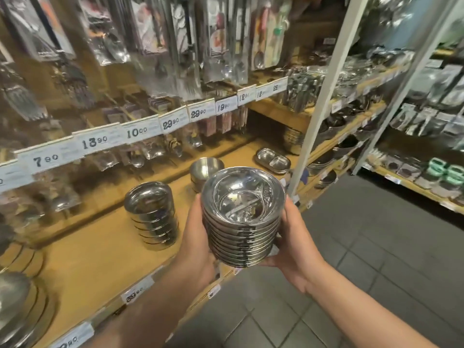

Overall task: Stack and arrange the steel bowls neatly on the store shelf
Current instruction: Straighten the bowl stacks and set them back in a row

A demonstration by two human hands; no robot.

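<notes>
- Left hand [198, 237] & right hand [292, 237] both curl round the held stack of bowls [242, 217], in the air at the near edge of the shelf [100, 247].
- Second stack [153, 214] stands to its left, third stack [204, 172] farther back.
- Step: carrying, I think. Next: set it down level, in line w/ the others.

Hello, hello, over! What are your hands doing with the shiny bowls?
Left hand and right hand both grip the bowl stack, off the shelf. Two stacks already there. Bare spot between them, nothing in the way.
</notes>
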